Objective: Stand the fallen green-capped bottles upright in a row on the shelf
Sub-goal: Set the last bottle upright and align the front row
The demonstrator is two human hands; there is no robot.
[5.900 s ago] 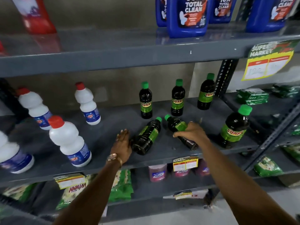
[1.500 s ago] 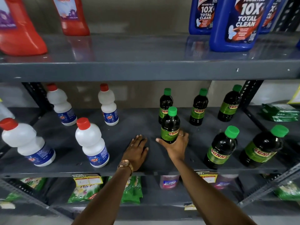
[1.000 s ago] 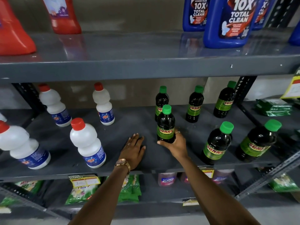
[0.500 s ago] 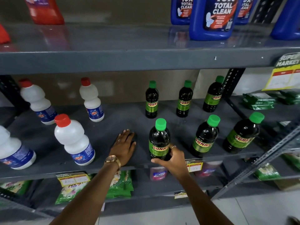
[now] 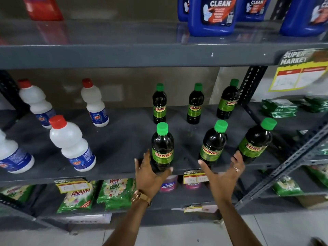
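A person's left hand (image 5: 150,172) wraps around the base of an upright green-capped Sunny bottle (image 5: 162,148) at the front edge of a grey metal shelf (image 5: 115,144), thumb on one side and fingers on the other. The right hand (image 5: 222,174) is spread open in front of that edge, fingers splayed, holding nothing; its thumb lies just below the middle front bottle (image 5: 212,145) and its fingertips just beside the base of the right front bottle (image 5: 254,142), though contact cannot be told. The three front bottles stand upright in a row along the front edge, each well apart from its neighbour. Behind them, toward the back edge, three more green-capped Sunny bottles stand in a second row: one on the left (image 5: 159,103), one in the middle (image 5: 194,103) and one on the right (image 5: 228,99) near the perforated upright post (image 5: 252,82). White bleach bottles with red caps (image 5: 71,144) occupy the left half of the same shelf. Blue Total Clean jugs (image 5: 212,15) stand on the shelf above, where a yellow Super Market price tag (image 5: 300,71) hangs from the right end. Green Wheel detergent packets (image 5: 79,194) lie on the shelf below. A gold wristwatch (image 5: 141,197) shows on the left wrist.
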